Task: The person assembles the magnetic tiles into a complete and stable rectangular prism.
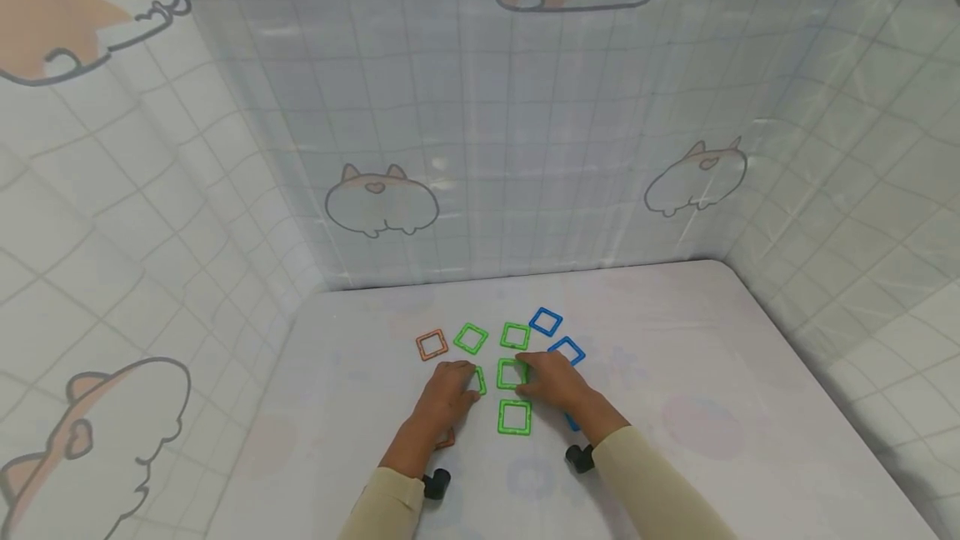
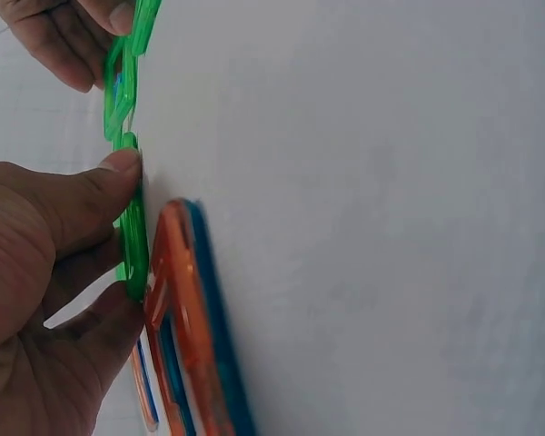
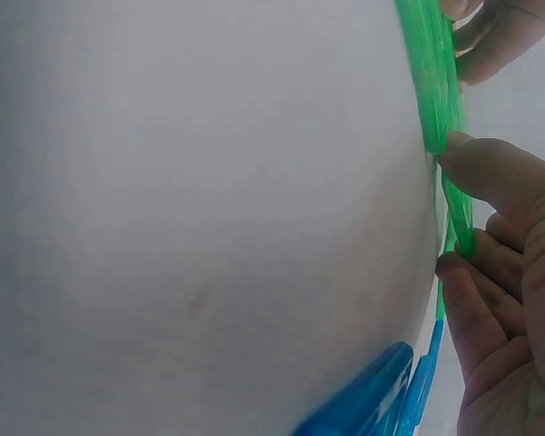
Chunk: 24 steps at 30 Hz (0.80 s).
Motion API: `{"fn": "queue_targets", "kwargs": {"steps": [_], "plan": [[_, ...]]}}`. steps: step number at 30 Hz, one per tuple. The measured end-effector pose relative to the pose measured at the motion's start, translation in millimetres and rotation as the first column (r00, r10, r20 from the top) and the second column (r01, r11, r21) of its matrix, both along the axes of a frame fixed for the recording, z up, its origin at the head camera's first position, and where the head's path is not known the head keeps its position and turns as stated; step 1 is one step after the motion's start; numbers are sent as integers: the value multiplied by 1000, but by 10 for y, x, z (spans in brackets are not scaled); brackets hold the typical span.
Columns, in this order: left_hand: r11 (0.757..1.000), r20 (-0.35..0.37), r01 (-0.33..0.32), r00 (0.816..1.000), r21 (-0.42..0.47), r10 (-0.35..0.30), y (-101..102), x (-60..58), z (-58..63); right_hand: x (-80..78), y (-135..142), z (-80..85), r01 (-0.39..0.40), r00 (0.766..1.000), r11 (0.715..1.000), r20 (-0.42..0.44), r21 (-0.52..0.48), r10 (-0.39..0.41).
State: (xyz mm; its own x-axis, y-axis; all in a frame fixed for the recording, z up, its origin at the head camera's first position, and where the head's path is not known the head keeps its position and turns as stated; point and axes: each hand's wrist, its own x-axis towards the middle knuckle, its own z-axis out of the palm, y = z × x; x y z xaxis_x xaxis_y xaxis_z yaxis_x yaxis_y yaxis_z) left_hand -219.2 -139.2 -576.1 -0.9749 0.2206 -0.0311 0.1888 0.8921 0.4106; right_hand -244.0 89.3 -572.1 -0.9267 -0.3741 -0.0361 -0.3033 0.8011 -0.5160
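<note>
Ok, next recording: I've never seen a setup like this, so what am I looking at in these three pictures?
There is no machine here, just a person's bare left hand and right hand. The widest picture comes from a camera worn on the head, looking forward and down. The other two come from cameras on the left and right wrists, so things look close and edge-on. On the pale tabletop are hollow squares: green frames, orange frames and blue frames. The left hand pinches one green frame between its thumb and fingers; the right hand pinches another green frame.
</note>
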Motion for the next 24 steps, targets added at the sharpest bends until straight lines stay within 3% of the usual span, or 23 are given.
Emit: {"fn": "queue_targets", "kwargs": {"steps": [10, 24], "plan": [[999, 15, -11, 1000, 44, 10, 3, -11, 32, -24, 44, -25, -27, 1000, 997, -9, -69, 26], [998, 46, -26, 999, 50, 24, -76, -1, 40, -55, 71, -98, -31, 999, 997, 25, -74, 32]]}}
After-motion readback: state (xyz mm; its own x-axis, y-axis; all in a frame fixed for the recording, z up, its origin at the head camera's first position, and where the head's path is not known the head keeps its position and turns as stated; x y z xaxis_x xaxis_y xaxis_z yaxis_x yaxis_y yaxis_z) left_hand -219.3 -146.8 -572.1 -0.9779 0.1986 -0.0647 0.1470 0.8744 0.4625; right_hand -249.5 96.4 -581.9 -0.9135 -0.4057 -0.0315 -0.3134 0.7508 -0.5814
